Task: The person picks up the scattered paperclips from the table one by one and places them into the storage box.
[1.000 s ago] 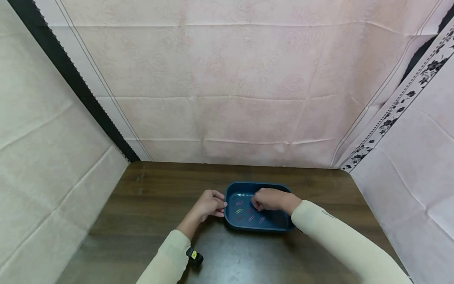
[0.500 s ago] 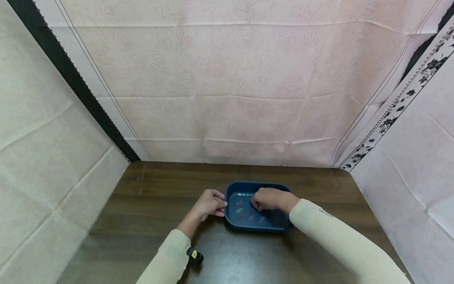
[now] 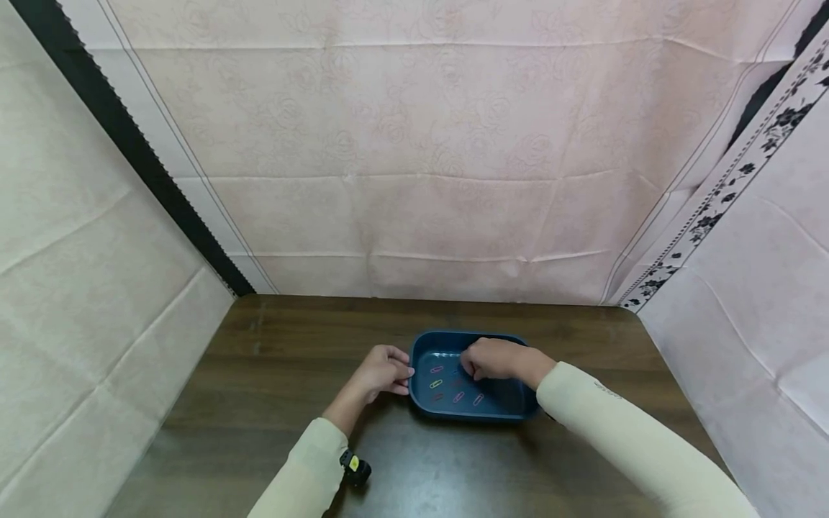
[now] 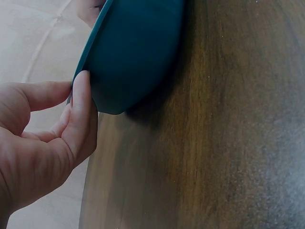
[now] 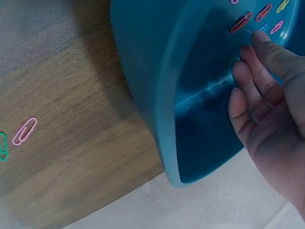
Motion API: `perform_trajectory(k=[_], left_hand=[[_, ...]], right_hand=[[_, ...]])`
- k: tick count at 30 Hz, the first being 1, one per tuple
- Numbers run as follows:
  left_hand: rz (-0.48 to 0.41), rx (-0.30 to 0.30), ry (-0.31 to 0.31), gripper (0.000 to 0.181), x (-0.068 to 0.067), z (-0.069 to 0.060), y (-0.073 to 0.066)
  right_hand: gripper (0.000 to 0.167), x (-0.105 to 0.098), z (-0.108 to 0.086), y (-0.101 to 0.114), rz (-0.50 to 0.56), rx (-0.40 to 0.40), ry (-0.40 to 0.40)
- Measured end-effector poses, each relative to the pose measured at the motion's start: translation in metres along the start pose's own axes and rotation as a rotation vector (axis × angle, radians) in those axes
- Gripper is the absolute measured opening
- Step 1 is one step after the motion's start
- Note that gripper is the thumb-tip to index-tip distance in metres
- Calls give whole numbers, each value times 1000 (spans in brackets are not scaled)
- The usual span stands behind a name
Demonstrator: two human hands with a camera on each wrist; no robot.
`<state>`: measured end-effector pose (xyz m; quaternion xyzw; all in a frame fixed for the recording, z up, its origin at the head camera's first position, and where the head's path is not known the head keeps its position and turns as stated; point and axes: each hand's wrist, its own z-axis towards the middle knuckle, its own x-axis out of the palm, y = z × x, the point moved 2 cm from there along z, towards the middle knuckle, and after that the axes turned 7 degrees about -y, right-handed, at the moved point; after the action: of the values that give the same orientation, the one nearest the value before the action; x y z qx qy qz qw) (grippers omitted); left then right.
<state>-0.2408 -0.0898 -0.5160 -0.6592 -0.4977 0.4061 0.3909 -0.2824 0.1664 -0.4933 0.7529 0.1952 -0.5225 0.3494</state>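
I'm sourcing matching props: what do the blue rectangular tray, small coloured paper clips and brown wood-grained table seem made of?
Blue rectangular tray: probably plastic, smooth and glossy, showing bright highlights inside.
Small coloured paper clips: likely coated wire, given thin, evenly coloured loops.
Brown wood-grained table: wood or laminate, semi-gloss; grain and reflections show.

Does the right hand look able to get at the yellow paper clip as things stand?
Most likely yes: the right hand is inside the tray, and the yellow paper clip lies uncovered on its floor with no wall between them. Whether that hand holds another clip is unclear.
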Motion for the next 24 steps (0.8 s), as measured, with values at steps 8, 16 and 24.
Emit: perform_trajectory(k=[8,16,24], left_hand=[[12,3,0,26,-1,-1,1],[10,11,-1,26,-1,-1,0],[10,4,-1,26,0,-1,-1]], right_hand=[[5,-7,-10,8,-20,-34,-44],[6,-11,-24,7,7,-28,-121],[5,-19,-43,0,94,-5,-231]])
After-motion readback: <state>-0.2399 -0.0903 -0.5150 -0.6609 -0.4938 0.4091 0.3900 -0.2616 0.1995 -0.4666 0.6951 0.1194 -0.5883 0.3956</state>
